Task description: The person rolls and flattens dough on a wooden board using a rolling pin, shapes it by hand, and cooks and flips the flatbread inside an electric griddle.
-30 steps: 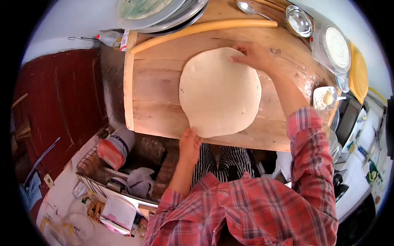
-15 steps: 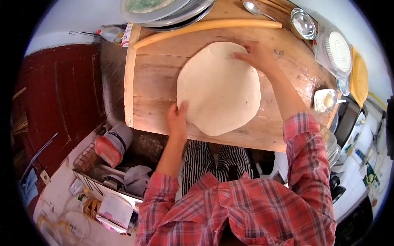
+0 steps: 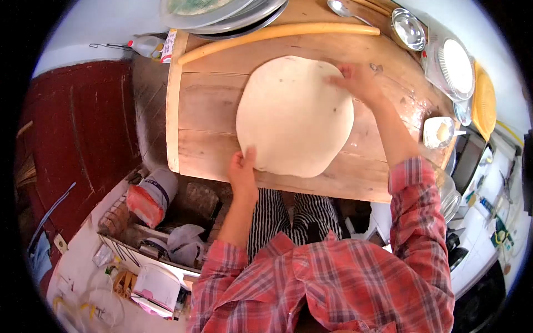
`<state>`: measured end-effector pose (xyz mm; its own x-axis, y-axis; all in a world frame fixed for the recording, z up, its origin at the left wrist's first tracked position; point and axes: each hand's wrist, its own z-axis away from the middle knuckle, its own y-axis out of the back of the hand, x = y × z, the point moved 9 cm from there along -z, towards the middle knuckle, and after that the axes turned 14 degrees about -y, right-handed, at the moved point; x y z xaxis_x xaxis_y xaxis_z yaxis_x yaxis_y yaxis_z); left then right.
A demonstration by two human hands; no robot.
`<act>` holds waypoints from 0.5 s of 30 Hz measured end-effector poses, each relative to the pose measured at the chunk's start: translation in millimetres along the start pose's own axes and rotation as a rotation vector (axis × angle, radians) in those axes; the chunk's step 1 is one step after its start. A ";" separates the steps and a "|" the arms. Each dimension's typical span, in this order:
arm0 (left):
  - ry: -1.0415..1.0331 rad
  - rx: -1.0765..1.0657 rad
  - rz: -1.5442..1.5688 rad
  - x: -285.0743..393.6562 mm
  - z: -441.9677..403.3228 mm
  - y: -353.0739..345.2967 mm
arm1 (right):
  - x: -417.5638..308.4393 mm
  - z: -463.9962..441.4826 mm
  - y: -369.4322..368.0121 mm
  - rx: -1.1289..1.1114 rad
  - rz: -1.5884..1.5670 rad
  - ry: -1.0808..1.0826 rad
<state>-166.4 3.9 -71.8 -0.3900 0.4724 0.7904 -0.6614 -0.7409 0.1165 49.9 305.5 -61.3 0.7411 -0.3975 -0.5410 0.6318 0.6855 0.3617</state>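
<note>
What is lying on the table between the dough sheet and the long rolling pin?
Only bare wooden tabletop: the head view shows no object between the dough sheet and the long rolling pin.

Kitchen, wooden table (image 3: 208,102), rolled-out dough (image 3: 294,119), long rolling pin (image 3: 277,33), metal bowl (image 3: 408,30), spoon (image 3: 341,9)

Wooden table (image 3: 205,102) under dough (image 3: 294,122) (long rod (image 3: 277,33) beyond)

Pale cream dough (image 3: 294,116), red plaid shirt (image 3: 338,283)
</note>
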 end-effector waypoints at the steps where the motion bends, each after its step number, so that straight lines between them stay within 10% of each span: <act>1: 0.060 -0.023 0.086 -9.6 10.4 -3.7 | -9.0 0.8 1.3 -0.004 -0.004 -0.003; 10: 0.006 -0.201 -0.048 20.1 -42.6 -14.9 | 14.7 24.9 4.6 -0.060 0.340 0.041; 15: 0.030 -0.090 0.037 19.7 -28.5 -1.1 | -19.2 19.3 60.8 0.468 0.360 0.095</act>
<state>-191.6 27.6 -73.4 -0.4333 0.4611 0.7744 -0.7009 -0.7126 0.0321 78.5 343.0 -14.3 0.9171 -0.1189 -0.3806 0.3940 0.4171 0.8190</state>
